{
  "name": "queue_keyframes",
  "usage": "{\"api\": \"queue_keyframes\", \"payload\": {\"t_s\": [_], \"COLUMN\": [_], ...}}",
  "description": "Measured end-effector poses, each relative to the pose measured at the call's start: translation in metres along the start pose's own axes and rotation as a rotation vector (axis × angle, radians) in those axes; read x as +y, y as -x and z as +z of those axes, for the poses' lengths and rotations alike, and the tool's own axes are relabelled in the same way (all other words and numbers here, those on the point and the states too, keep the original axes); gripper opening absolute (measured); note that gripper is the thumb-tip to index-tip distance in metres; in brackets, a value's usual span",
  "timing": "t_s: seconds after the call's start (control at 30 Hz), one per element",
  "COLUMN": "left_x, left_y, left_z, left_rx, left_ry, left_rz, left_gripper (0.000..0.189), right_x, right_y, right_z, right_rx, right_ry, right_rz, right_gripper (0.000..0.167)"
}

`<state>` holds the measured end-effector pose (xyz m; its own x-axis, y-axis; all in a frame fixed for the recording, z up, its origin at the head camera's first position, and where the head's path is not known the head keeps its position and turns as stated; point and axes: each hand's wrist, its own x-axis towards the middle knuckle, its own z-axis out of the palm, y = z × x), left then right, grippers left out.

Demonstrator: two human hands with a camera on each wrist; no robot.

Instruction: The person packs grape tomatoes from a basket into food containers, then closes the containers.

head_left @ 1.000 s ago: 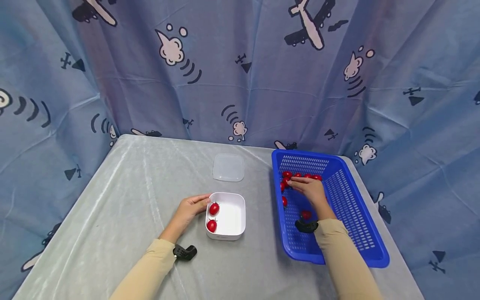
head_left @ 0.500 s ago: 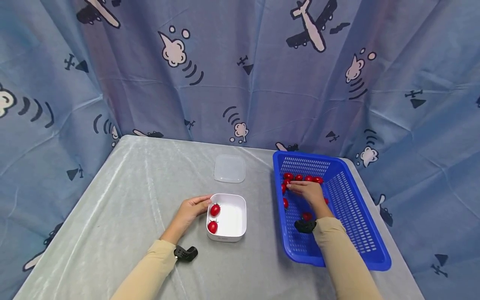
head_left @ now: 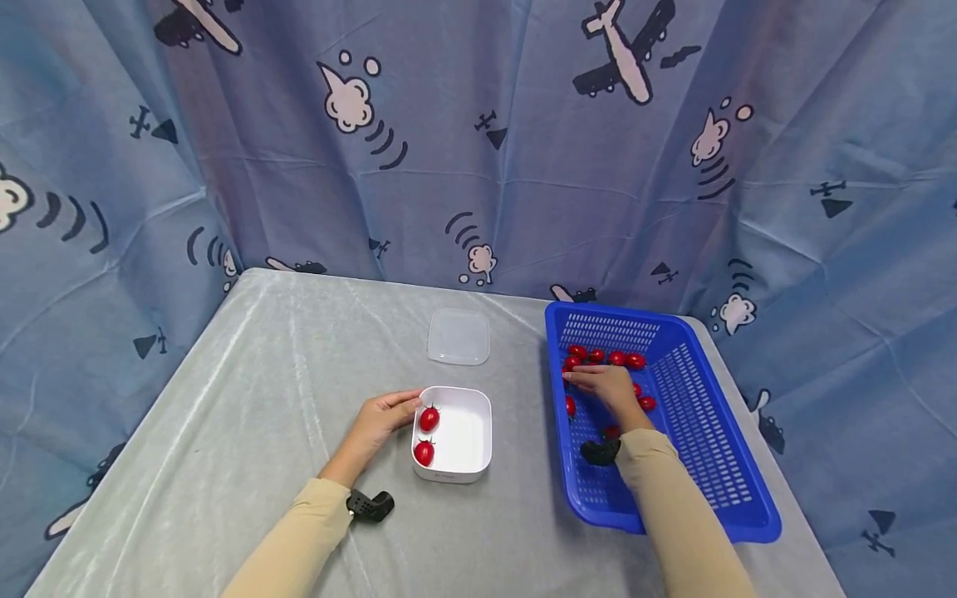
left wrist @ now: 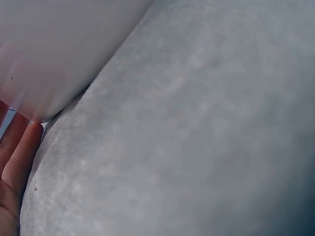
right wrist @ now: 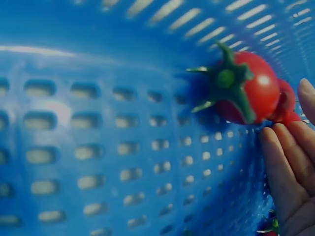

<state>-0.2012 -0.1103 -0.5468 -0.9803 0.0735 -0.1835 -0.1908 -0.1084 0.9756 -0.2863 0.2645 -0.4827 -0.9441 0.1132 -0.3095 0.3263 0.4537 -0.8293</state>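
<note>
My left hand (head_left: 380, 422) touches the left side of a white square box (head_left: 465, 428), its fingertips at the rim in the head view. In the left wrist view, nearly straight fingers (left wrist: 23, 152) meet the box's outer wall. Two cherry tomatoes, an upper one (head_left: 429, 419) and a lower one (head_left: 424, 453), lie along the box's left side. Inside a blue basket (head_left: 559, 465), my right hand (head_left: 609, 389) reaches with extended fingers to the left wall. The right wrist view has a cherry tomato (right wrist: 258, 88) with a green calyx just beyond those fingertips; thumb and fingers stand apart.
Several more cherry tomatoes lie in the basket, including one by the far wall (head_left: 635, 360) and one right of the hand (head_left: 646, 403). A translucent lid (head_left: 458, 336) lies behind the box on the grey cloth (head_left: 336, 349). A patterned curtain (head_left: 419, 166) hangs behind.
My right hand has shifted left and a little nearer within the basket, uncovering tomatoes to its right. The left hand and the box keep their places.
</note>
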Motion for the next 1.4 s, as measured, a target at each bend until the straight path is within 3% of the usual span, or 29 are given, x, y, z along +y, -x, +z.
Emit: {"api": "queue_keyframes", "payload": {"t_s": [0.3, 0.53, 0.73, 0.93, 1.4], "left_x": [0.000, 0.001, 0.000, 0.000, 0.000], "left_y": [0.000, -0.001, -0.002, -0.001, 0.000], "left_z": [0.000, 0.000, -0.001, 0.000, 0.001], "left_rx": [0.007, 0.004, -0.001, 0.001, -0.001], "left_ry": [-0.010, 0.001, 0.002, -0.012, -0.015], "left_rz": [-0.005, -0.008, -0.014, -0.009, 0.003], "left_gripper": [0.041, 0.040, 0.042, 0.040, 0.040], "right_x": [0.001, -0.003, -0.012, -0.030, -0.061], "right_y": [-0.004, -0.003, 0.003, 0.017, 0.061], "right_z": [0.008, 0.014, 0.009, 0.000, -0.009], "right_rx": [0.009, 0.058, 0.022, -0.005, 0.027], "right_ry": [0.025, 0.118, 0.038, -0.045, -0.078], "right_rz": [-0.007, -0.050, 0.009, 0.063, -0.008], "right_gripper": [0.045, 0.039, 0.039, 0.047, 0.056]}}
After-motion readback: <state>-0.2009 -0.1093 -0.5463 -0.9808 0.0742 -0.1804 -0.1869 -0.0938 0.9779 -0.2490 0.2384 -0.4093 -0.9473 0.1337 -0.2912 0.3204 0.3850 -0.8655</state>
